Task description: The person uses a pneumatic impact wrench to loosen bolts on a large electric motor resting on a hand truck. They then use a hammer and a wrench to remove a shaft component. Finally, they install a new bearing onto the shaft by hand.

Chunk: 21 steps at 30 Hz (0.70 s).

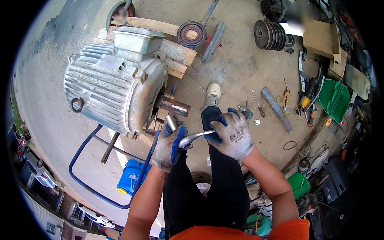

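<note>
Left hand and right hand both grip the bent silver tool between them. Motor sits beyond left hand, shaft bare; looks partway, tool not yet on it.

Bent metal tool partly hidden by right hand; orange shirt cut off below

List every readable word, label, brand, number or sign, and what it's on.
None legible enough to quote.
Grey-and-blue fabric work glove, right hand: dark print, too small to read reliably.
Blue plastic container with yellow cap: pale label, too small.
Grey ribbed metal motor: rectangular plate, no legible characters.
</note>
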Motion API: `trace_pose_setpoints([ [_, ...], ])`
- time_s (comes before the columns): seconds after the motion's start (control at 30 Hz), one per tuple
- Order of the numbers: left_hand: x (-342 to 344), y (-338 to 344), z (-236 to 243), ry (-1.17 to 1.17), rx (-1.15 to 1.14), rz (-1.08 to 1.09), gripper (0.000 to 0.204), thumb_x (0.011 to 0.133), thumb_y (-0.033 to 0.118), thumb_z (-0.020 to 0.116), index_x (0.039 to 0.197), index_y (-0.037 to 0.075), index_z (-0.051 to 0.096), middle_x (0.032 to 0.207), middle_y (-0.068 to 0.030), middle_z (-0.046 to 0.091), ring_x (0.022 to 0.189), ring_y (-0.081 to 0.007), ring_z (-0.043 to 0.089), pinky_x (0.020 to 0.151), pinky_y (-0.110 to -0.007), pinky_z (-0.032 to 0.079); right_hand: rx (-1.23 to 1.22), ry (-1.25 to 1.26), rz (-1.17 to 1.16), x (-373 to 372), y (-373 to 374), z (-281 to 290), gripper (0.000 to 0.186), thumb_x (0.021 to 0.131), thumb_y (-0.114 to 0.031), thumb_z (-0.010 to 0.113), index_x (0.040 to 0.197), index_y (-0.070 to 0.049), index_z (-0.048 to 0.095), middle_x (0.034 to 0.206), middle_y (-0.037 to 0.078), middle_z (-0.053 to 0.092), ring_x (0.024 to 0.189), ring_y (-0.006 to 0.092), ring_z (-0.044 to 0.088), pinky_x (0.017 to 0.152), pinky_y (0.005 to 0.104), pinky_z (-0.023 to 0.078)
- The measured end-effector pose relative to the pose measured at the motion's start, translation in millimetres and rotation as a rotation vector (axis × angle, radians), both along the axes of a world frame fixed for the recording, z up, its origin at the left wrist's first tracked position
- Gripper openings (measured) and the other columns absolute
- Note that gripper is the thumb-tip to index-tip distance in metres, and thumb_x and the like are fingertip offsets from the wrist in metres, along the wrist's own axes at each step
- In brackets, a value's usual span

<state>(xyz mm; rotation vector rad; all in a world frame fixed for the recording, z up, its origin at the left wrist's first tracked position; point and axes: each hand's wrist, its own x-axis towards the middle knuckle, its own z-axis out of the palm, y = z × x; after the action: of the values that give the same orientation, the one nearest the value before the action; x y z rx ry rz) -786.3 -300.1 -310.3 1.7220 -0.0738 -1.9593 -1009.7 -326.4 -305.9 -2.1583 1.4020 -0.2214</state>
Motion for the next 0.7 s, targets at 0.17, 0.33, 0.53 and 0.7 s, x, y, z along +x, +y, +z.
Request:
trace_pose_setpoints([
  [0.17, -30.8, -28.5, -22.9, -0.303, -0.332, -0.259, 0.021, 0.095, 0.015, 0.058, 0.111, 0.002, 0.052, 0.077, -0.0059, 0.058, 0.06, -0.0153, 0.06, 0.052, -0.029, 0.052, 0.601, -0.859, -1.253, -59.9, -22.4, -7.2, 0.047, 0.093, -0.027, 0.058, 0.133, -0.004, 0.046, 0.1, 0.013, 0.061, 0.074, 0.0125, 0.056, 0.064, 0.027, 0.048],
  [0.33, -14.1, -57.4, -11.2, -0.219, -0.064, -0.477, 0.036, 0.092, 0.007, 0.058, 0.126, -0.003, 0.053, 0.121, -0.0128, 0.058, 0.103, -0.0204, 0.06, 0.091, -0.033, 0.048, 0.866, -1.122, -1.243, -56.5, -52.7, -65.0, 0.03, 0.097, -0.029, 0.054, 0.113, -0.004, 0.057, 0.086, 0.011, 0.067, 0.05, 0.0092, 0.052, 0.04, 0.0236, 0.038],
  [0.53, 88.0, -166.0, 17.3, -1.103, -0.86, -0.916, 0.047, 0.09, 0.012, 0.059, 0.134, 0.001, 0.048, 0.128, -0.0171, 0.055, 0.123, -0.03, 0.048, 0.106, -0.042, 0.035, 0.602, -0.964, -1.059, -4.6, -103.0, -103.5, 0.019, 0.085, -0.008, 0.067, 0.1, 0.0, 0.057, 0.083, 0.009, 0.065, 0.065, 0.012, 0.061, 0.056, 0.0244, 0.048],
  [0.7, 109.8, -186.3, -15.8, -1.451, -0.712, -1.418, 0.056, 0.086, 0.035, 0.063, 0.136, 0.014, 0.051, 0.14, -0.0141, 0.047, 0.135, -0.0339, 0.035, 0.113, -0.047, 0.021, 0.71, -0.683, -0.853, 40.1, -114.5, -152.9, 0.036, 0.077, -0.025, 0.073, 0.1, -0.002, 0.058, 0.076, 0.014, 0.065, 0.069, 0.0273, 0.065, 0.065, 0.0373, 0.052],
])
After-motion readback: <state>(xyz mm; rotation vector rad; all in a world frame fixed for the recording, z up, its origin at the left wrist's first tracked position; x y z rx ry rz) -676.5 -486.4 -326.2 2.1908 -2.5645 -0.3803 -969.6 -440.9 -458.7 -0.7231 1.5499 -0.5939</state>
